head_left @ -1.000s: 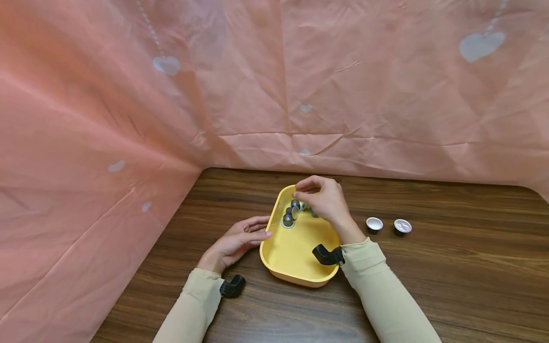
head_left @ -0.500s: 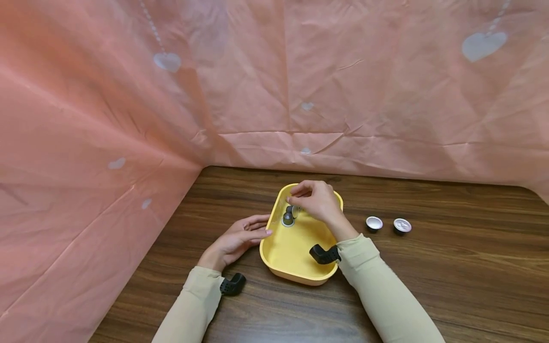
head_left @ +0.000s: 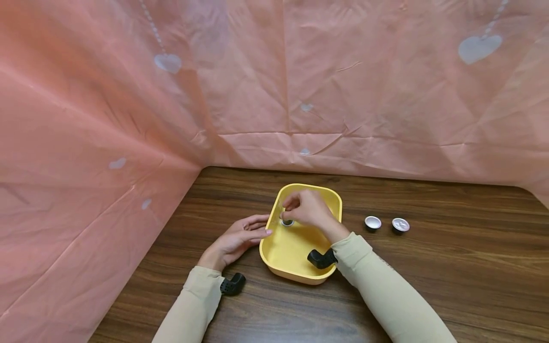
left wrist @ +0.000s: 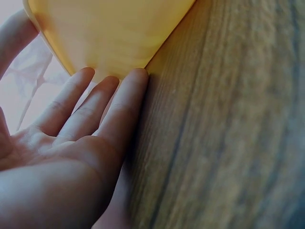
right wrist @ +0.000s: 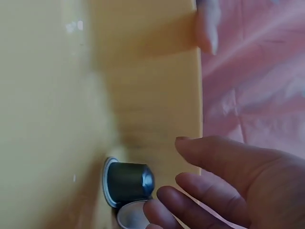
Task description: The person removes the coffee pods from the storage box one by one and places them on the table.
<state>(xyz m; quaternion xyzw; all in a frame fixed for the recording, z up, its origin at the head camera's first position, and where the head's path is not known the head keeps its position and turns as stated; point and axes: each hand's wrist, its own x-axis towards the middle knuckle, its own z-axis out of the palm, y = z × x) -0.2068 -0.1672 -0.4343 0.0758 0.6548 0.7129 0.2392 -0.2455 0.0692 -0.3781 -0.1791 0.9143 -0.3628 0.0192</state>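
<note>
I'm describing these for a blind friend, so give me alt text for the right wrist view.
A right hand is close to a dark capsule standing on its rim in a yellow tray. A pale round lid beside the capsule is only partly in view. The left hand touches the tray's edge, with pink cloth beyond.

Behind the left hand point(head_left: 238, 238) I see a pale cream left sleeve point(head_left: 188, 307), its cuff wrinkled; behind the right hand point(head_left: 306, 208), a matching right sleeve point(head_left: 386, 286); close by each, an elbow-shaped black piece, the left wrist piece point(head_left: 233, 284) dotted with small holes, the right wrist piece point(head_left: 320, 258) equally dark.
</note>
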